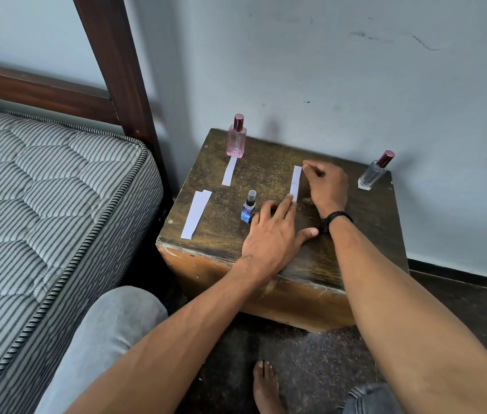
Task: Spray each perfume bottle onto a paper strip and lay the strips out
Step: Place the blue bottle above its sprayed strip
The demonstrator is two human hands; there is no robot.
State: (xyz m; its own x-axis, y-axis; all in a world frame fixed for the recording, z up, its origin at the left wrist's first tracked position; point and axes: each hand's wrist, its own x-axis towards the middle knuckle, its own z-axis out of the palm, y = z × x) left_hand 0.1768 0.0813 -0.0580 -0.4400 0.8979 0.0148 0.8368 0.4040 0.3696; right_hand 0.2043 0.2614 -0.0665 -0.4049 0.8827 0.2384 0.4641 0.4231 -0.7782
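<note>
Three bottles stand on the wooden box [355, 249]: a pink bottle [237, 138] at the back left, a clear bottle [373, 172] at the back right, and a small blue bottle [248, 207] nearer the front, just beside the left hand [272, 231]. One strip [230, 171] already lies flat, its far end touching the foot of the pink bottle, so that part of the job looks finished. The middle strip [296, 183] is being set down now. The left hand lies flat with its fingers straight, and one fingertip presses the near end of the strip onto the wood. The right hand [327, 186] has its fingers curled, with thumb and forefinger at the far corner of the strip, apparently pinching it to line it up. This strip lies near the blue bottle, so it probably belongs to that one. Nothing shows whether either paper is wet with scent. The clear bottle has no paper in front of it, and its cap is on. Two spare strips [195, 215] lie overlapping at the front left of the box, well apart from the hands. By this reckoning one strip is done, a second is nearly placed, and the clear bottle has yet to be sprayed and its strip laid out.
</note>
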